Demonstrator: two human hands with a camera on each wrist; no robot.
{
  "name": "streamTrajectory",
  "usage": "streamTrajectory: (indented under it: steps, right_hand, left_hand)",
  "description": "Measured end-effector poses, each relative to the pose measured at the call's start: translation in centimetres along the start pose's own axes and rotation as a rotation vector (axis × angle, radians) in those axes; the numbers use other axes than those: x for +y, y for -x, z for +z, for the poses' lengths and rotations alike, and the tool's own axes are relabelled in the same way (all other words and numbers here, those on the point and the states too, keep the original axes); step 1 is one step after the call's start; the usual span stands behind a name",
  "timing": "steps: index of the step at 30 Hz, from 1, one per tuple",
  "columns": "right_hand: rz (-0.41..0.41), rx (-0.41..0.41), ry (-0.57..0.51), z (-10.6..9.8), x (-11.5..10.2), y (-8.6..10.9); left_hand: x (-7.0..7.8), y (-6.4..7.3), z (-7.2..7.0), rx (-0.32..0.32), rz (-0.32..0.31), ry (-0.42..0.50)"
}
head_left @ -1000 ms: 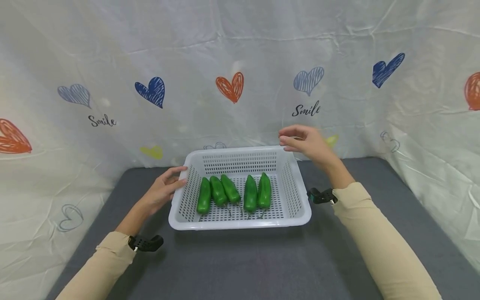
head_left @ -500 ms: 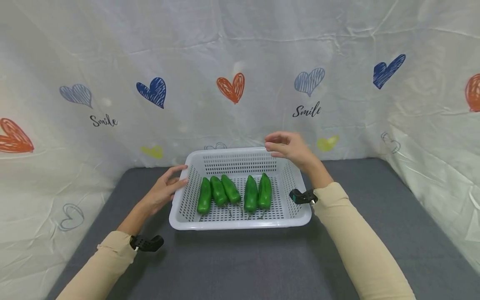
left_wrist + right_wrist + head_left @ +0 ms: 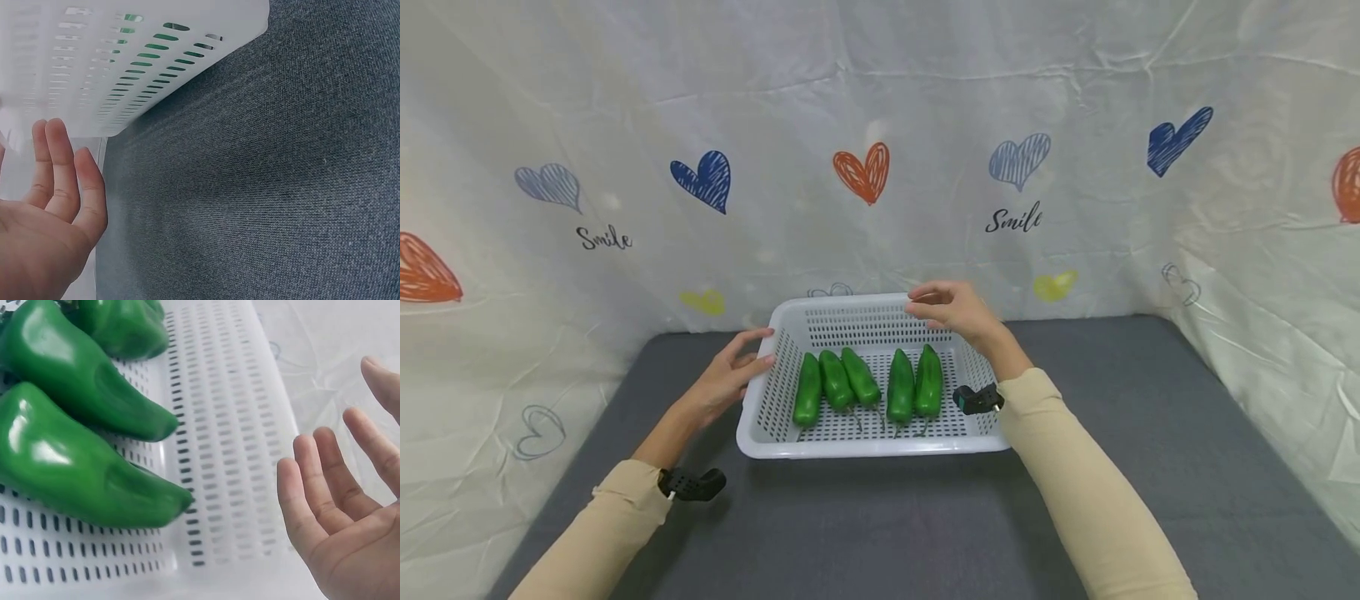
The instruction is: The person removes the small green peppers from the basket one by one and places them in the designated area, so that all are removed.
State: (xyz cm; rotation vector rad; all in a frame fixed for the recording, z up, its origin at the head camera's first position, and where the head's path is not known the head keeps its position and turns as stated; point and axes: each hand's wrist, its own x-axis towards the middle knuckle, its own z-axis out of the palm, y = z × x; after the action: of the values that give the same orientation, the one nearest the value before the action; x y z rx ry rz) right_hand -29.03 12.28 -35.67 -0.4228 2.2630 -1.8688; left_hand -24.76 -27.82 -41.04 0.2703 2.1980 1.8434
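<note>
A white perforated plastic basket (image 3: 872,447) stands on the dark table. Inside it lie several green peppers (image 3: 900,387), three toward the left and two toward the right of the middle. My left hand (image 3: 718,382) touches the basket's left rim with its fingertips. In the left wrist view, three of its fingers (image 3: 60,162) stand loosely bent beside the perforated outer wall. Over the back rim hovers my right hand (image 3: 958,315), holding nothing. Its fingers (image 3: 315,487) are spread and slightly bent in the right wrist view, with the pepper tips to their left.
Dark grey cloth (image 3: 880,533) covers the table. Close behind the basket hangs a pale curtain (image 3: 775,100) printed with hearts and words. Each wrist wears a black strap, the left strap (image 3: 692,485) near the basket's front-left corner.
My right hand has moved left and slightly down along the basket's back rim, from its back-right corner. My left hand, the basket and the peppers have stayed in place.
</note>
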Motion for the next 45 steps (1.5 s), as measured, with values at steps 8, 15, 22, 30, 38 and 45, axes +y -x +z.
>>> streamTrajectory:
  steps: [8,15,22,30,38,45]
  right_hand:
    - [0.037,0.01,0.043,0.9,0.8,-0.4]
    - [0.057,0.049,0.08,1.7,1.5,-0.8]
    - [0.094,0.137,0.149,2.6,2.5,-1.1]
    - [0.088,0.151,0.188,2.9,3.5,-1.3]
    - [0.082,0.143,0.206,3.0,4.3,-1.3]
    - [0.104,0.143,0.236,3.2,4.6,-0.9]
  left_hand:
    - [0.2,-0.1,0.0,-0.004,0.0,-0.007]
    - [0.1,0.1,-0.1,-0.005,-0.004,-0.005]
    - [0.0,0.2,-0.4,-0.008,-0.001,-0.005]
    - [0.0,0.1,-0.2,-0.023,-0.001,-0.005]
    - [0.2,0.1,-0.3,-0.018,-0.001,-0.005]
    - [0.1,0.1,-0.2,-0.02,-0.012,-0.007]
